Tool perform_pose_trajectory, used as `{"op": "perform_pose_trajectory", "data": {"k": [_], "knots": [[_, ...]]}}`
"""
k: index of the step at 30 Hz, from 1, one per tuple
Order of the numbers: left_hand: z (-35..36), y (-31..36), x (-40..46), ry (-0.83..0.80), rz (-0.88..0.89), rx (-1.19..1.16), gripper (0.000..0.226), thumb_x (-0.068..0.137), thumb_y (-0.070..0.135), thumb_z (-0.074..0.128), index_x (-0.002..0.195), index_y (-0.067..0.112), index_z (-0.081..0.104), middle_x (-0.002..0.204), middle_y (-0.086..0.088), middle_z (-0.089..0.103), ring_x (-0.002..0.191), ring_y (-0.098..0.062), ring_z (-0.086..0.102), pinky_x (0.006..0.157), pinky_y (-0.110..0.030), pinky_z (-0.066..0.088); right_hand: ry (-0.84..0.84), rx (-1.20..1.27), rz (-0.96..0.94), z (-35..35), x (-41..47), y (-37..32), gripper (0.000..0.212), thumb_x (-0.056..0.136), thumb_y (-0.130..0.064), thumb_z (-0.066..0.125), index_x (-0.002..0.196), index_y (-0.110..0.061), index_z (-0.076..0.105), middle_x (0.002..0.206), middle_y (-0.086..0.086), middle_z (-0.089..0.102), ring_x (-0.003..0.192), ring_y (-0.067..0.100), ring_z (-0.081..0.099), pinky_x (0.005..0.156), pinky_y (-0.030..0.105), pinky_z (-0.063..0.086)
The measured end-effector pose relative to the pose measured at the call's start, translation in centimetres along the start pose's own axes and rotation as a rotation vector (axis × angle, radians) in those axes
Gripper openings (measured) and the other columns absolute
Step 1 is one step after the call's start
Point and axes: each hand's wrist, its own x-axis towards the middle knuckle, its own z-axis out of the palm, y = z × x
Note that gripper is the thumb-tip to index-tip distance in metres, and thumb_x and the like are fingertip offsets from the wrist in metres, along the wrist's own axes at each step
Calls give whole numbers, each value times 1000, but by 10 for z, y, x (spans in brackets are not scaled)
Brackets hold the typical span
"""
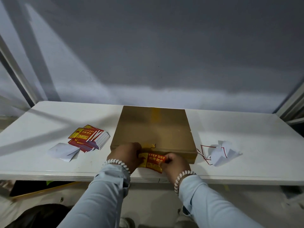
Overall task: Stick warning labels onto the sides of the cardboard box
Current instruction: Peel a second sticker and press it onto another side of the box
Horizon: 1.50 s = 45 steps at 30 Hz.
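Your left hand (127, 154) and right hand (175, 162) each pinched an end of the label (152, 160), held between them against the near side of the box (154, 129). Thin and floppy, it probably creases; grip edges.

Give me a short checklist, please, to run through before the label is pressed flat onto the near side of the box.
1. Label held by both hands, left hand and right hand: ok.
2. Label against the near side of the cardboard box: ok.
3. Label lying flat: not ok, its lower right corner curls away.
4. Print right way up, KEEP DRY readable: ok.
5. Backing fully peeled off: cannot tell.
6. Spare labels within reach on the table: ok.
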Motion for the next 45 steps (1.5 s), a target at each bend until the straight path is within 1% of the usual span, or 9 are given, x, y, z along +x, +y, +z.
{"op": "perform_pose_trajectory", "data": {"k": [4,11,17,20,23,28,31,34,45], "knots": [[5,-2,0,-14,-59,-25,22,87,36,63,105,25,65,102,2,67,82,-14,54,73,-28,46,27,-62,-12,3,2,0,22,87,-26,64,106,-16,67,114,5,67,105,23,62,96,33,49],[10,6,-1,84,-118,25,20,87,42,60,97,27,68,93,1,65,78,-17,55,70,-31,48,51,-145,13,3,9,-1,28,88,-29,62,111,-15,69,118,8,67,108,27,61,98,31,46],[17,13,-1,131,-104,91,23,85,42,61,107,39,67,108,3,63,107,-25,56,84,-42,53,111,-154,45,2,16,3,25,87,-30,62,106,-17,71,114,7,70,103,26,64,94,28,48],[19,15,-1,181,-73,141,26,87,40,58,112,45,64,110,3,60,112,-25,49,84,-39,50,123,-126,49,3,17,4,25,86,-35,64,100,-16,73,103,6,73,94,23,65,83,24,46],[20,16,-1,242,-58,204,28,89,41,57,115,48,60,110,0,55,111,-26,47,90,-41,46,126,-92,62,3,19,5,27,85,-35,64,101,-16,73,103,6,72,94,24,65,84,25,47],[25,15,2,319,-73,293,30,87,36,58,116,42,61,116,0,51,115,-27,44,97,-43,39,118,-111,68,3,21,4,29,86,-36,63,106,-18,71,110,6,71,100,24,64,87,25,45],[26,13,4,279,-54,225,32,87,35,59,119,36,61,134,3,48,128,-24,41,105,-44,33,111,-120,70,3,21,3,29,86,-34,63,108,-17,70,112,7,71,103,24,64,89,24,45],[23,12,5,253,-44,145,27,88,34,58,113,36,63,131,8,52,124,-21,46,108,-43,30,110,-115,69,3,22,4,28,86,-35,63,107,-17,71,110,7,71,101,24,64,87,24,44],[27,11,9,297,-47,181,29,88,34,57,116,34,64,128,7,57,119,-21,51,100,-38,38,82,-128,84,3,28,3,31,87,-37,62,108,-16,70,113,8,70,104,27,63,90,26,45]]}}
